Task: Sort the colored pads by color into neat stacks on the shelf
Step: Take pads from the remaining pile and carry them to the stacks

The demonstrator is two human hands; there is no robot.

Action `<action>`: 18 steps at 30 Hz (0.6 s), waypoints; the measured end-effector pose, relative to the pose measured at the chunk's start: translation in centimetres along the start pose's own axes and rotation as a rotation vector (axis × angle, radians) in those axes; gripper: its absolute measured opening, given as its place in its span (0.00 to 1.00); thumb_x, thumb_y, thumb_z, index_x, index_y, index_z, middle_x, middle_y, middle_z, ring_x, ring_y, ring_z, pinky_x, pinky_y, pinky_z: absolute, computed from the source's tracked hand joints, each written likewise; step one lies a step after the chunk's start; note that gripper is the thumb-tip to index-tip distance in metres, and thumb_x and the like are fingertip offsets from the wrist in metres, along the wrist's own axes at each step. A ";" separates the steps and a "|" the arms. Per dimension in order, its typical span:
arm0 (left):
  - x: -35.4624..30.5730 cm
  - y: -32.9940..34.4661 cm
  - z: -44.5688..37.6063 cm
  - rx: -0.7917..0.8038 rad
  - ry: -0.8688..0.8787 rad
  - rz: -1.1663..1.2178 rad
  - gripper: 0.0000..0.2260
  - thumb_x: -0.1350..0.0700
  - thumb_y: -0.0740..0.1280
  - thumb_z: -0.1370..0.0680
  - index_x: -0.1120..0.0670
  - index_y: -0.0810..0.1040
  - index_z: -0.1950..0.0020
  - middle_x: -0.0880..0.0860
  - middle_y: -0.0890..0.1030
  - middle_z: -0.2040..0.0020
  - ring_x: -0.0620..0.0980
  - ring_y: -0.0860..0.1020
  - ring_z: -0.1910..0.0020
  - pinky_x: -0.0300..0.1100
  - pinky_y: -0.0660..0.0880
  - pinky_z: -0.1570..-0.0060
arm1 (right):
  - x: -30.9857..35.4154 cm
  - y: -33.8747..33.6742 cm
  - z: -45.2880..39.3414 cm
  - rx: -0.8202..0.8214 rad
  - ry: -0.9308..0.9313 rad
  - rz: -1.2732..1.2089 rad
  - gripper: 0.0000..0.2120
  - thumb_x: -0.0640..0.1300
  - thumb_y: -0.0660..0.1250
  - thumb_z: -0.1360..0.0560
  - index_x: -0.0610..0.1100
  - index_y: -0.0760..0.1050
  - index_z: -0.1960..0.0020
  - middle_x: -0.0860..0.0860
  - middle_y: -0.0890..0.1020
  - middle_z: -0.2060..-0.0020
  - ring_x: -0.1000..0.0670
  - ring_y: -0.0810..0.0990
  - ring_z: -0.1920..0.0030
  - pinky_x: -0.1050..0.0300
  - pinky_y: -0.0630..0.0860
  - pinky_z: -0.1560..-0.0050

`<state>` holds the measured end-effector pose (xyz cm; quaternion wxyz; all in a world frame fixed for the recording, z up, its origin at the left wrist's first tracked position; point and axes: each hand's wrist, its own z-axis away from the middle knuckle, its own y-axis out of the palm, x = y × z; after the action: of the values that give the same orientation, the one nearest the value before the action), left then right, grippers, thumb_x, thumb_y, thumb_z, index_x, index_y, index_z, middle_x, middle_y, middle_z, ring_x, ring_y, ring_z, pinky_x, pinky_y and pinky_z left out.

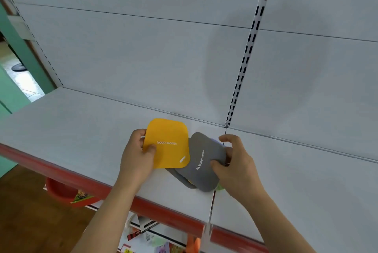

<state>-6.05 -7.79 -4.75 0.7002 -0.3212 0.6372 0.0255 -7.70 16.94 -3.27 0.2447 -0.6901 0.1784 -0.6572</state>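
Observation:
My left hand [137,156] pinches the left edge of a yellow pad [167,142] with white "REMOVE ODOR" lettering, held just above the white shelf [71,130]. My right hand [235,162] grips the right side of a grey pad [201,162] that tops a small fanned pile. Another grey pad [180,177] pokes out beneath it at the lower left, with a sliver of yellow at the pile's lower edge. A bit of green pad [219,187] shows under my right palm. The yellow pad overlaps the grey pile's left side.
The shelf has a red front strip [61,173] and a seam [212,201] between two boards below the pads. A slotted upright [245,56] runs up the white back panel. Packaged goods and a red tub [59,191] sit on the level below.

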 end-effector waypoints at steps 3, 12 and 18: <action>-0.3 0.2 0.2 0.002 0.012 0.011 0.15 0.62 0.65 0.17 0.45 0.71 0.36 0.42 0.78 0.47 0.45 0.78 0.49 0.45 0.74 0.52 | -0.2 -0.1 0.8 -0.010 0.097 -0.132 0.19 0.38 0.71 0.28 0.60 0.76 0.46 0.61 0.86 0.60 0.63 0.81 0.60 0.66 0.74 0.61; -0.8 1.1 1.1 0.011 0.032 0.008 0.14 0.61 0.65 0.17 0.45 0.72 0.35 0.41 0.78 0.47 0.42 0.78 0.49 0.41 0.74 0.56 | -1.1 1.5 2.2 -0.043 -0.232 0.280 0.22 0.40 0.61 0.25 0.51 0.72 0.32 0.48 0.85 0.50 0.42 0.82 0.56 0.49 0.77 0.59; -2.1 1.3 2.2 0.059 0.080 0.118 0.19 0.63 0.66 0.17 0.45 0.75 0.29 0.45 0.83 0.41 0.47 0.82 0.43 0.48 0.78 0.46 | -2.4 -3.4 3.9 -0.463 -0.200 0.131 0.11 0.37 0.63 0.20 0.46 0.78 0.41 0.55 0.78 0.54 0.53 0.74 0.59 0.61 0.65 0.59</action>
<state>-5.12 -4.93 -3.45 0.6806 -0.2633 0.6828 0.0351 -4.22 21.47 -3.32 0.1390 -0.7763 0.3434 -0.5101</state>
